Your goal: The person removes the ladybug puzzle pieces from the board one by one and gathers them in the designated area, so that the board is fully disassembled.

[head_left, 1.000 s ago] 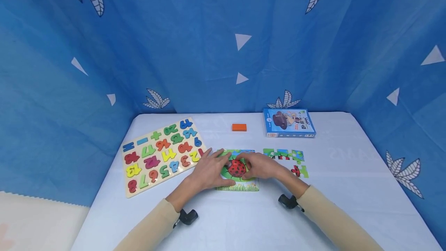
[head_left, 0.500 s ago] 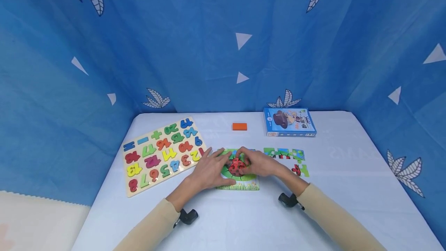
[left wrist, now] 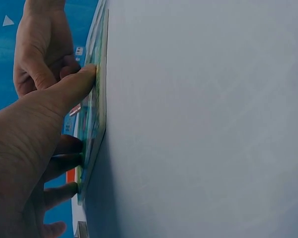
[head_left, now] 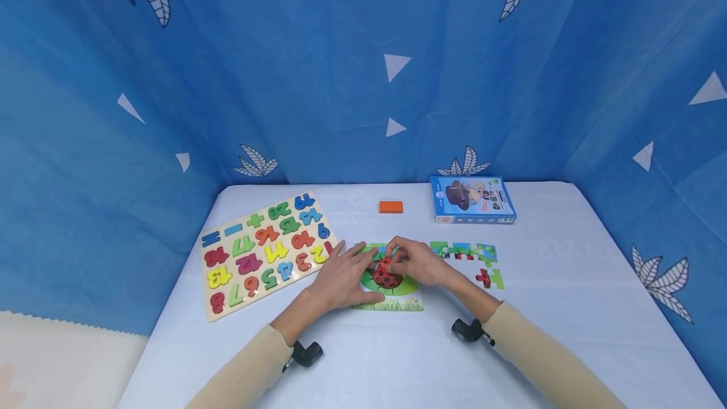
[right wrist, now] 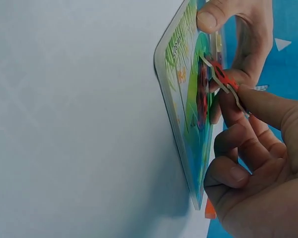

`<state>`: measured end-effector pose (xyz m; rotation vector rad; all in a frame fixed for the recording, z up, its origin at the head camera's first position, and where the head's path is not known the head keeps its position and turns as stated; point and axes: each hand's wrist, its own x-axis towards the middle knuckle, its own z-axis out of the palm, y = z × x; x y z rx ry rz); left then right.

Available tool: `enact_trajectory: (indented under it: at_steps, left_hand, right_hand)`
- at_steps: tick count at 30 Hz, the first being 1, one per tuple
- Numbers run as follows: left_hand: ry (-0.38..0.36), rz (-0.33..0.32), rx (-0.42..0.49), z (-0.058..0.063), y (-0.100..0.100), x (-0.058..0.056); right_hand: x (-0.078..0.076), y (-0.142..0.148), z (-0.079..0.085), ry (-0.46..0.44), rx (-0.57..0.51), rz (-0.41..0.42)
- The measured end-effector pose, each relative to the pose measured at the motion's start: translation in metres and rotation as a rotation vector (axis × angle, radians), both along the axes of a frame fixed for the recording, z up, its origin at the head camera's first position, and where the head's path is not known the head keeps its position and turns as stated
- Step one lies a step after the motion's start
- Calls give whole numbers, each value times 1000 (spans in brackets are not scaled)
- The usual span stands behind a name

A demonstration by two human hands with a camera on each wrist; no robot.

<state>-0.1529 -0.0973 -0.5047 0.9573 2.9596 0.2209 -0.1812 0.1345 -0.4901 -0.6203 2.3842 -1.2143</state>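
Observation:
A ladybug jigsaw board (head_left: pixel 392 303) lies on the white table in the head view. My left hand (head_left: pixel 341 279) rests on its left side, fingers spread, thumb on the lower edge. Above the board, my right hand (head_left: pixel 419 264) pinches a red, black-spotted jigsaw piece (right wrist: pixel 221 77) between thumb and fingers. In the right wrist view that piece tilts up off the picture, its lower end close to the board. Fingers hide part of the puzzle's top in the head view. To the right lie several loose jigsaw pieces (head_left: pixel 462 250).
A wooden number board (head_left: pixel 264 254) lies at the left, close to my left fingertips. Behind the puzzle sits an orange block (head_left: pixel 390 207). Farther back on the right is a blue box (head_left: pixel 473 200). Blue cloth (head_left: pixel 363 68) hangs around the table.
My right hand has drawn slightly up and away from the ladybug's middle, raising a red piece out of the picture that looked flat earlier. The left hand has stayed put.

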Motion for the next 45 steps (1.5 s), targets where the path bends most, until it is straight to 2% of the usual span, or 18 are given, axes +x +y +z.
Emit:
enact_trajectory:
  at_steps: [9,14,17,23,32,37,45]
  left_hand:
    - [-12,5,11,-1,0,0]
    - [-10,3,9,-2,-1,1]
    - [-17,1,16,-3,-1,1]
    - [-23,1,19,-3,-1,1]
    - [-21,5,20,-3,-1,0]
    - [-17,7,16,-4,-2,0]
    - [-33,3,27,-6,-2,0]
  right_hand:
    - [0,1,3,33,12,-5]
    - [-2,12,12,49,-16,2]
    - [-4,25,20,25,-10,-6]
    - [-5,61,27,-19,81,-38]
    - [-5,110,28,-124,244,-124]
    - [-6,122,24,-125,305,-139]
    - [-5,129,19,-74,347,-141]
